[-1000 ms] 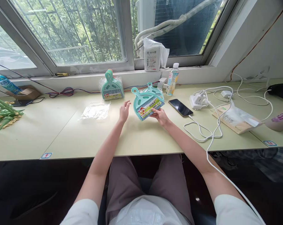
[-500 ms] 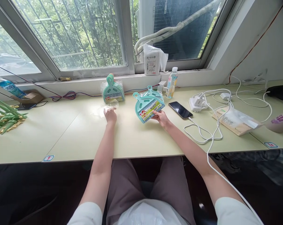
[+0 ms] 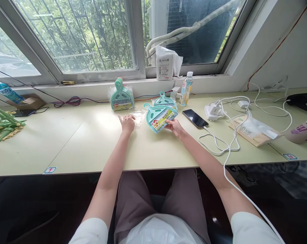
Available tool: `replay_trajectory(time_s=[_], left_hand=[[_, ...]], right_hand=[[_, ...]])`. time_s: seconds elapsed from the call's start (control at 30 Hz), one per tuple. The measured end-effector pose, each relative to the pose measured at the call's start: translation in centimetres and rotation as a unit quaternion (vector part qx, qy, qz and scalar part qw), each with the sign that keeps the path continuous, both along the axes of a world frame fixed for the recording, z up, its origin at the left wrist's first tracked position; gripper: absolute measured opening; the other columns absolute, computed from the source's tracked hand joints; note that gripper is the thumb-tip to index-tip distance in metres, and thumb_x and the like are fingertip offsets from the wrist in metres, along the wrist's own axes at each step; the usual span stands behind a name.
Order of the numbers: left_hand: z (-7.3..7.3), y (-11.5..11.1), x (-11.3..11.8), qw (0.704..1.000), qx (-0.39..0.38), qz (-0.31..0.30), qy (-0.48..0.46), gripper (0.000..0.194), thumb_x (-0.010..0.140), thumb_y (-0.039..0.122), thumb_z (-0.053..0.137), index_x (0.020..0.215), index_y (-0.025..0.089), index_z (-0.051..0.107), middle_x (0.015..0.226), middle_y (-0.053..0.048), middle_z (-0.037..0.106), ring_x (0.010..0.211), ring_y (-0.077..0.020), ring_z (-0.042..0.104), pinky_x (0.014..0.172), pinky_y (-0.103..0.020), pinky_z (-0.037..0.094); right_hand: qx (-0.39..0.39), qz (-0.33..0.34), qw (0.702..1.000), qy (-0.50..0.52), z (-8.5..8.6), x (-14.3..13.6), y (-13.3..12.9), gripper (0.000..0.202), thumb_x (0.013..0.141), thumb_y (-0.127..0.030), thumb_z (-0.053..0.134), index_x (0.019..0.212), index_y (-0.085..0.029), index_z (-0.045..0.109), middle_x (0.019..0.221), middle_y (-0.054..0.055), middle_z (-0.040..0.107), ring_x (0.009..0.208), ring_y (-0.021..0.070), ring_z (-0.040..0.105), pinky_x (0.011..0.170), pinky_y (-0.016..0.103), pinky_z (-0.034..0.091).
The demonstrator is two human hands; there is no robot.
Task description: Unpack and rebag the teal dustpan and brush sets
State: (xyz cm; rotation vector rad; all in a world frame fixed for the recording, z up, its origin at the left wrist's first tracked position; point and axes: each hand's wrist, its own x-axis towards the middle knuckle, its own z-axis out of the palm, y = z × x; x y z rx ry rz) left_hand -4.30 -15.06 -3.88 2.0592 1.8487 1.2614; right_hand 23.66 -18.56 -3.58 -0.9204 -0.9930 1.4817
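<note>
My right hand (image 3: 175, 128) grips the lower right edge of a teal mini dustpan and brush set (image 3: 158, 118), tilted above the table, with a yellow label across it. My left hand (image 3: 128, 124) is closed at the edge of a thin clear plastic bag (image 3: 139, 117), one finger sticking out to the left. Behind the held set lies another teal dustpan set (image 3: 166, 99) in clear wrap, partly covered. Further left, a stack of wrapped dustpan sets (image 3: 121, 96) leans against the sill.
A phone (image 3: 195, 118) on a white cable lies right of my hand, near a drink bottle (image 3: 186, 88). A power adapter (image 3: 214, 111), looping cables and a tissue pack (image 3: 255, 130) occupy the right side. Green plant stalks (image 3: 3, 125) lie at far left.
My left hand has moved right with the clear plastic bag, towards the held dustpan set. My right hand and its set have barely moved. The view has shifted slightly.
</note>
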Motion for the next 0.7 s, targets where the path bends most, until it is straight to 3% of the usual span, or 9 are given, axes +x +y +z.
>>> replay_trajectory(time_s=[0.07, 0.17, 0.3, 0.4, 0.5, 0.6, 0.7], left_hand=[[-0.4, 0.0, 0.7, 1.000, -0.005, 0.012, 0.011, 0.015, 0.079, 0.021, 0.054, 0.086, 0.023, 0.067, 0.103, -0.012, 0.063, 0.122, -0.0351, 0.045, 0.113, -0.062, -0.010], [-0.6, -0.1, 1.4, 0.998, -0.026, 0.004, 0.062, 0.019, 0.077, 0.029, 0.062, 0.094, 0.022, 0.067, 0.115, -0.013, 0.062, 0.125, -0.0367, 0.043, 0.113, -0.061, -0.008], [-0.1, -0.4, 1.1, 0.978, -0.089, 0.049, 0.184, 0.023, 0.084, 0.020, 0.048, 0.093, 0.018, 0.069, 0.111, -0.013, 0.066, 0.118, -0.0327, 0.049, 0.115, -0.059, 0.003], [0.4, -0.4, 0.5, 0.958, -0.112, 0.091, 0.247, 0.029, 0.085, 0.013, 0.042, 0.098, 0.015, 0.069, 0.106, -0.015, 0.067, 0.113, -0.0308, 0.054, 0.112, -0.052, 0.022], [0.8, -0.5, 0.3, 0.952, -0.133, 0.106, 0.256, 0.039, 0.084, 0.005, 0.039, 0.111, 0.013, 0.064, 0.106, -0.016, 0.067, 0.105, -0.0290, 0.059, 0.094, -0.042, 0.043], [1.0, -0.6, 0.3, 0.957, -0.119, 0.119, 0.235, 0.046, 0.083, 0.000, 0.034, 0.118, 0.015, 0.061, 0.104, -0.016, 0.067, 0.100, -0.0276, 0.061, 0.082, -0.037, 0.048], [1.3, -0.8, 0.4, 0.972, -0.043, 0.132, 0.189, 0.045, 0.087, 0.001, 0.031, 0.118, 0.015, 0.060, 0.107, -0.015, 0.065, 0.104, -0.0270, 0.059, 0.081, -0.035, 0.048]], right_hand=[[-0.013, 0.022, 1.000, -0.014, 0.1, -0.1, -0.1, 0.009, 0.081, -0.015, 0.065, 0.091, -0.015, 0.065, 0.092, 0.008, 0.074, 0.076, 0.0193, 0.072, 0.079, 0.037, 0.062], [-0.036, 0.051, 0.998, -0.029, 0.2, -0.1, -0.2, 0.011, 0.082, -0.010, 0.063, 0.092, -0.014, 0.065, 0.089, 0.009, 0.075, 0.072, 0.0180, 0.072, 0.071, 0.032, 0.062], [-0.053, 0.075, 0.995, -0.038, 0.2, -0.1, -0.2, 0.012, 0.082, -0.008, 0.062, 0.093, -0.012, 0.065, 0.089, 0.010, 0.075, 0.072, 0.0171, 0.072, 0.068, 0.029, 0.062], [-0.059, 0.084, 0.994, -0.038, -0.1, 0.0, 0.0, 0.013, 0.082, -0.007, 0.063, 0.094, -0.011, 0.065, 0.092, 0.011, 0.075, 0.075, 0.0177, 0.072, 0.068, 0.028, 0.062], [-0.065, 0.086, 0.993, -0.039, -0.2, 0.1, 0.2, 0.013, 0.082, -0.006, 0.062, 0.093, -0.010, 0.066, 0.094, 0.011, 0.074, 0.076, 0.0184, 0.072, 0.068, 0.029, 0.062], [-0.076, 0.088, 0.992, -0.043, 0.1, 0.1, 0.0, 0.013, 0.081, -0.005, 0.061, 0.092, -0.010, 0.067, 0.094, 0.012, 0.075, 0.075, 0.0183, 0.072, 0.068, 0.029, 0.062], [-0.088, 0.098, 0.990, -0.049, 0.6, -0.2, -0.3, 0.013, 0.079, -0.005, 0.064, 0.090, -0.010, 0.068, 0.091, 0.012, 0.075, 0.073, 0.0187, 0.072, 0.068, 0.030, 0.062]])
